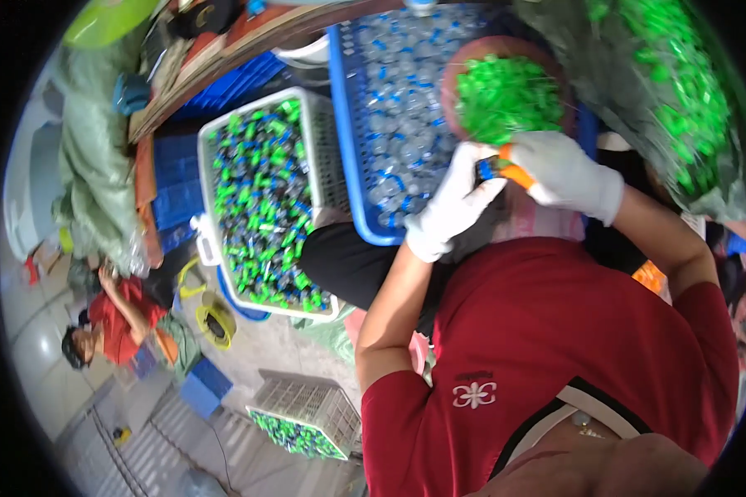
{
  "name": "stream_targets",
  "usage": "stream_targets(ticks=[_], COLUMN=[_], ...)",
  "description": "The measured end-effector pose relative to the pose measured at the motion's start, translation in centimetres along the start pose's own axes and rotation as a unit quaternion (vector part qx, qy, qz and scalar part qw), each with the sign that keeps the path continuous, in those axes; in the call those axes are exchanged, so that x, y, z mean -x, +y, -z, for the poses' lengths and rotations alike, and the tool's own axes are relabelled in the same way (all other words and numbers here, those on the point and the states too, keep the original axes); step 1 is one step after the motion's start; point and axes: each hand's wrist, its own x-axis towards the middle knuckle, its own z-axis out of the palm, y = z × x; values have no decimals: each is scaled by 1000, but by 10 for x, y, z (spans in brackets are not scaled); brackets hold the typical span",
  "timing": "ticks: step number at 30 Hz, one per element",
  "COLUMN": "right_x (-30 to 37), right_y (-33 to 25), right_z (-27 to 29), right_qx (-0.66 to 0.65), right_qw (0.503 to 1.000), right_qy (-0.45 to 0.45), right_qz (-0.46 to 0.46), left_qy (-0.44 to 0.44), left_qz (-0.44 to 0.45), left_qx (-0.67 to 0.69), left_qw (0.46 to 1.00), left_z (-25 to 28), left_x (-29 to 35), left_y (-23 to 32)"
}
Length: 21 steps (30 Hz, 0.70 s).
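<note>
Both my hands wear white gloves and meet in front of my chest, just below a pink round basin (449, 91) heaped with bright green plastic pieces (510, 95). My left hand (456, 199) is closed around a small dark and blue piece (485, 169), mostly hidden by the fingers. From the other side, my right hand (565, 170) pinches at the same piece. Bright orange (518, 176) shows at the right fingertips; blur leaves it unclear whether that is finger covering or a held part.
A blue crate (360, 182) of clear, blue-ringed pieces lies beyond my hands. Left of it stands a white crate (207, 190) full of green, black and blue pieces. A dark bag (588, 74) of green pieces is at right. Another crate (298, 398) and a seated person (120, 327) are left.
</note>
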Motion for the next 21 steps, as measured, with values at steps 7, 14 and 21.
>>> stream_targets(ticks=[7, 14, 21], right_x=[14, 14, -14], right_y=[1, -8, 11], right_z=[-25, -25, -30], right_qx=[-90, -105, -76], right_qw=[989, 978, 990], right_qy=[-2, -96, -59], right_qz=[-119, -149, -100], left_qy=[65, 51, 225], left_qz=[-14, -7, -27], left_qx=[71, 5, -307], left_qw=[995, 999, 924], left_z=[-22, -26, 37], left_x=[19, 27, 52], left_y=[-10, -4, 1])
